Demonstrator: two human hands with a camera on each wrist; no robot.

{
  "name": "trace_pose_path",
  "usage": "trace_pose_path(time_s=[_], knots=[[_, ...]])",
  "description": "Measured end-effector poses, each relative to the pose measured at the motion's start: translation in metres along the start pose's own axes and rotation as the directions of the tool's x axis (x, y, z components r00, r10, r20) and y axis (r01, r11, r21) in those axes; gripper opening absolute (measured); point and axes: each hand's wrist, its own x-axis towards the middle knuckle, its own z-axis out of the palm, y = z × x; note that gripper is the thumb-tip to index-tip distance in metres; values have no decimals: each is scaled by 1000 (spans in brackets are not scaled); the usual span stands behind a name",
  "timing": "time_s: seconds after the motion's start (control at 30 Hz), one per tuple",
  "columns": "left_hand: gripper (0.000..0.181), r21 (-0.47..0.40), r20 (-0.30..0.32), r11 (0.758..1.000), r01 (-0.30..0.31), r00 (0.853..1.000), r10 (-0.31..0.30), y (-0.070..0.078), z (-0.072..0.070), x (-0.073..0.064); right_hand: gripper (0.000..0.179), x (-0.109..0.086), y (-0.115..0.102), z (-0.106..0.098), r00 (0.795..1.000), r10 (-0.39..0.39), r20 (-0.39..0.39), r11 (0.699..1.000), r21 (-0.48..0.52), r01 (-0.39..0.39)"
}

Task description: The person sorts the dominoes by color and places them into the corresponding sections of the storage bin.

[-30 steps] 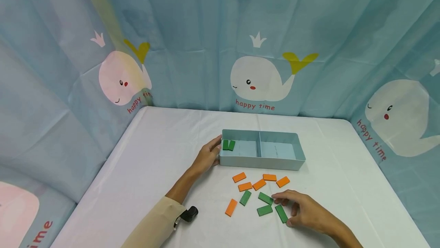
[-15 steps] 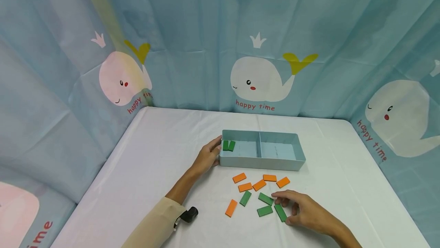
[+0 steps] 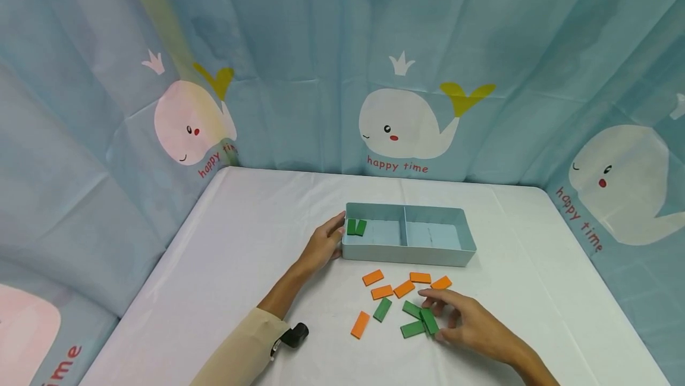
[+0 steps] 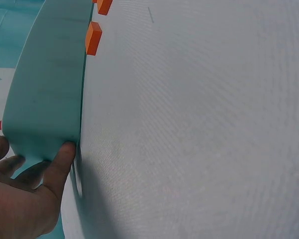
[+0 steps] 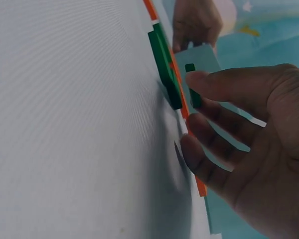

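Note:
My right hand [image 3: 471, 322] pinches a green rectangular block [image 3: 429, 320] between thumb and fingers, tilted just over the table. In the right wrist view that block [image 5: 193, 89] shows by the thumb tip. Two other green blocks [image 3: 412, 329] lie beneath and beside it, partly overlapped by it in the head view. My left hand [image 3: 319, 245] touches the left end of a blue-grey two-compartment box [image 3: 407, 253]. In the left wrist view its fingertips [image 4: 66, 149] press on the box's end wall. Two green blocks [image 3: 361, 228] lie inside the left compartment.
Several orange blocks [image 3: 404, 289] lie scattered in front of the box on the white tablecloth [image 3: 267, 213]. Another green block [image 3: 382, 310] lies left of my right hand, near a separate orange block [image 3: 360, 325]. A blue whale-print curtain [image 3: 299, 118] hangs behind the table.
My right hand has picked up the green block and moved it slightly left and away from me, over the neighbouring green blocks. The left hand and box stay in place.

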Motion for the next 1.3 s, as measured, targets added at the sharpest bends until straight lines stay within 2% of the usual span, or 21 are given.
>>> trace_pose_path(time_s=[0.37, 0.7, 0.93, 1.3], knots=[[54, 0, 0, 1000, 4, 1000, -4, 1, 0, -2, 77, 15, -10, 3, 999, -5, -50, 1000, -10, 5], [54, 21, 0, 1000, -10, 1000, 10, 0, 0, -2, 69, 26, -16, 5, 992, -49, -112, 999, 18, 51], [54, 15, -1, 1000, -12, 1000, 12, -1, 0, -2, 69, 36, -17, 6, 982, -108, -157, 993, 23, 113], [55, 19, -7, 1000, -9, 1000, 9, 1, 1, -3, 64, 53, -25, 6, 977, -76, -200, 997, 0, 78]])
